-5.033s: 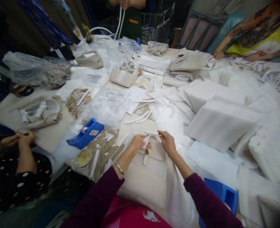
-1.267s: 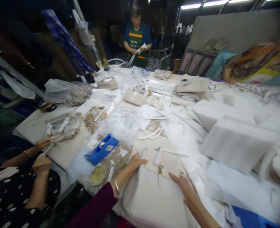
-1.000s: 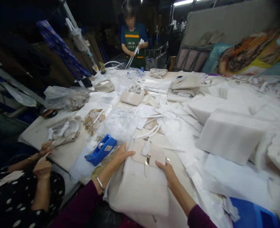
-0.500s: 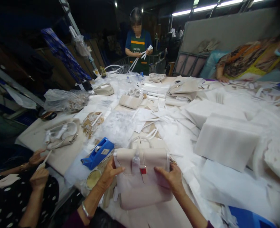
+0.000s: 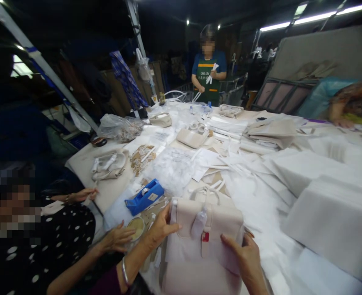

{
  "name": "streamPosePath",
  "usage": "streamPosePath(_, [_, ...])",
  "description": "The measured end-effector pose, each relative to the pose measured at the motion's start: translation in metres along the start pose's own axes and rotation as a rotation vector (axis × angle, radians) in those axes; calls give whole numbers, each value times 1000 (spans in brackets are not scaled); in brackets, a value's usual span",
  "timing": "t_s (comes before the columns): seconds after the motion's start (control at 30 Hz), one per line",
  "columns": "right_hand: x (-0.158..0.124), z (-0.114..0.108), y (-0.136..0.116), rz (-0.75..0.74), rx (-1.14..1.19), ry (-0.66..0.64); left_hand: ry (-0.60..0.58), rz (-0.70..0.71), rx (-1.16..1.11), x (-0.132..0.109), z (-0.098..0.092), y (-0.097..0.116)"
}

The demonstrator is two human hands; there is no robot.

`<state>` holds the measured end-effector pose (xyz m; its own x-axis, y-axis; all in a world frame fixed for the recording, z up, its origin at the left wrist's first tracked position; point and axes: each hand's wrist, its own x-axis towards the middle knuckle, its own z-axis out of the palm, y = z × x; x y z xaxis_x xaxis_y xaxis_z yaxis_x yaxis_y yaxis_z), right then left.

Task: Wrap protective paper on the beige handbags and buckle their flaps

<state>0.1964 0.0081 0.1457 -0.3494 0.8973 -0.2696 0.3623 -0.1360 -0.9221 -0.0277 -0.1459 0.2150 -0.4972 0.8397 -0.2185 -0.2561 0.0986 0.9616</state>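
Observation:
A pale beige handbag (image 5: 208, 272) is right in front of me at the table's near side, its top handle standing up behind the flap. My left hand (image 5: 164, 225) grips its left upper edge, thumb on the front and fingers behind. On the other side my right hand (image 5: 245, 254) holds the right edge in the same way, its fingers mostly hidden behind the bag. A small wrapped tag (image 5: 199, 223) hangs over the flap beside a strap with a red patch (image 5: 205, 237). Thin white sheeting covers part of the front.
Left of the bag are a blue tape dispenser (image 5: 145, 196) and a round yellowish tin (image 5: 137, 226), with a co-worker's hand (image 5: 119, 237) at the tin. White foam sheets (image 5: 325, 213) are stacked on the right. Another bag (image 5: 110, 164) lies far left. A person in a green apron (image 5: 208, 73) stands opposite.
My view has swung left, so the scene sits further right. Both hands still hold the handbag. The co-worker on the left has moved one hand over to the tin.

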Motion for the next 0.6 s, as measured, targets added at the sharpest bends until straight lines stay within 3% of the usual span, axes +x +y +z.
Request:
streamPosePath(0.1, [15,6,-2,90,62,-89,46,-21,-49,11,-2,-2])
streamPosePath(0.2, [45,15,-24,123,76,-147,133,-16,-79,34,-7,0])
streamPosePath(0.3, [88,33,-70,81,59,-188,192,-18,-88,70,-21,14])
streamPosePath(0.4, [137,61,-130,-42,37,-193,255,12,-93,112,-44,41])
streamPosePath(0.5, [189,99,-188,-135,-11,-220,337,82,-86,159,-77,71])
streamPosePath(0.6, [245,146,-231,-250,-96,-261,412,119,-41,211,-108,91])
